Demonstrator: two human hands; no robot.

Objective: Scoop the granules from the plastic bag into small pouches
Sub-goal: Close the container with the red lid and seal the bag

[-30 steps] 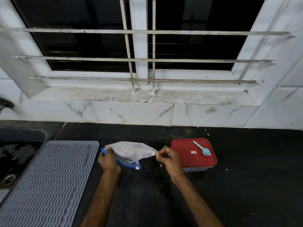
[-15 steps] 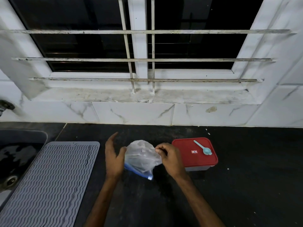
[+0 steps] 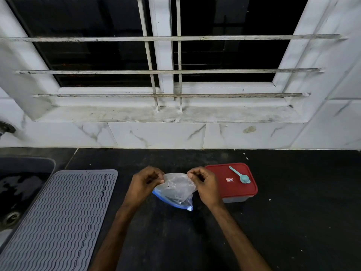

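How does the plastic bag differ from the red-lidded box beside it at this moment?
The plastic bag is clear, soft and crumpled, with a blue zip strip; the red-lidded box is rigid, its lid on. The left hand and right hand both pinch the plastic bag; neither grips the red-lidded box. A teal scoop lies on the box, nothing on the bag. Both are side by side at the black counter.

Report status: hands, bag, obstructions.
Left hand, right hand both pinching plastic bag at upper edge. Blue zip edge at bottom. Scoop on red lid, unobstructed.

red lid, teal scoop, grey wavy mat
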